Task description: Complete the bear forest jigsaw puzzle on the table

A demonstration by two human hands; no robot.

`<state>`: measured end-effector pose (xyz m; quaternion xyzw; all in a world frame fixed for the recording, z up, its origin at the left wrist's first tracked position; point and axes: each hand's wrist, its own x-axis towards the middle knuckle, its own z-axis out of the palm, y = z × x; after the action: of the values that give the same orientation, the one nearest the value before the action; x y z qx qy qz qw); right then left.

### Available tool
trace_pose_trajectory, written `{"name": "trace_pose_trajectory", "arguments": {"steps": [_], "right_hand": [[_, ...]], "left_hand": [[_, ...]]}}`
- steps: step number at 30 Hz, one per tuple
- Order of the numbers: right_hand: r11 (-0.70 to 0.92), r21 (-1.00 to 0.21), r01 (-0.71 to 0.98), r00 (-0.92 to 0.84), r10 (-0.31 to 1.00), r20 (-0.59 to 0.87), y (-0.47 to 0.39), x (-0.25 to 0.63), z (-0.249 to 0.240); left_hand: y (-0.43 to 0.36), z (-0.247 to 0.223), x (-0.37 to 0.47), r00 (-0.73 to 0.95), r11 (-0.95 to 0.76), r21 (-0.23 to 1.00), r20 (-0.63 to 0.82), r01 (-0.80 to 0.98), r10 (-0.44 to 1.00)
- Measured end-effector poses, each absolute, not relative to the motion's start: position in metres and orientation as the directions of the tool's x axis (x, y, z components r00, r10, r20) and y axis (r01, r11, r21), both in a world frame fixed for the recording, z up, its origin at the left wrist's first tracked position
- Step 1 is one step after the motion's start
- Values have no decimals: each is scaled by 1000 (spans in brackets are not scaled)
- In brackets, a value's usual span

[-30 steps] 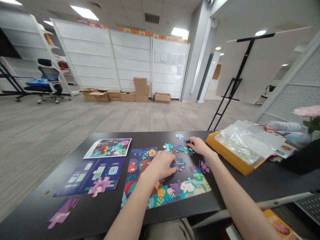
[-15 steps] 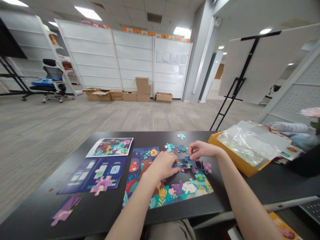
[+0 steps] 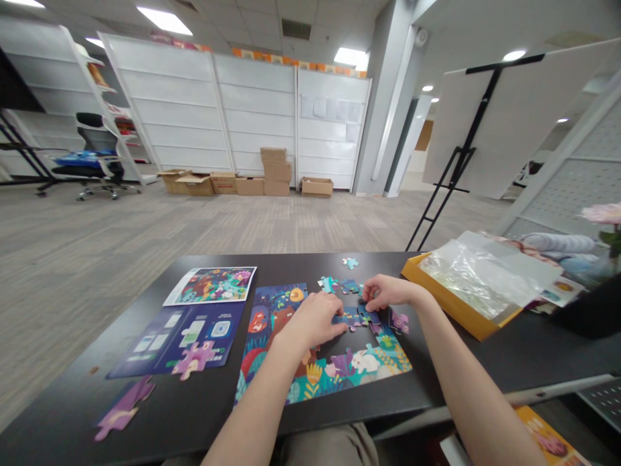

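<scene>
The right piece [image 3: 369, 316] lies just below the nearer right hand [image 3: 388, 291], half-curled, grip unclear; the left piece [image 3: 351, 317], seemingly touching it, adjoins the left hand [image 3: 315, 321], thumb parted from fingers.

Bare, slender forearms [image 3: 259, 391] are seen behind the left hand [image 3: 315, 320] and the right hand [image 3: 387, 292]. Below the left hand, grey-beige trousers [image 3: 327, 446] are worn, their plain cloth lightly creased.
</scene>
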<state>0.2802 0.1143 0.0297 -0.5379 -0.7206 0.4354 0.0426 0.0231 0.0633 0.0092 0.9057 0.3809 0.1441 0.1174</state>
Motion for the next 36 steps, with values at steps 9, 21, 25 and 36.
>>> {"name": "trace_pose_trajectory", "arguments": {"steps": [9, 21, 25, 36], "right_hand": [[98, -652, 752, -437, 815, -381, 114, 278, 27], [185, -506, 842, -397, 848, -351, 108, 273, 35], [277, -548, 789, -418, 896, -149, 110, 268, 34], [682, -331, 652, -657, 726, 203, 126, 219, -5]], "left_hand": [[65, 7, 23, 671, -690, 316, 185, 651, 718], [64, 7, 24, 666, -682, 341, 183, 647, 723], [64, 9, 24, 667, -682, 332, 177, 652, 724], [65, 2, 25, 652, -676, 312, 193, 668, 734]]}}
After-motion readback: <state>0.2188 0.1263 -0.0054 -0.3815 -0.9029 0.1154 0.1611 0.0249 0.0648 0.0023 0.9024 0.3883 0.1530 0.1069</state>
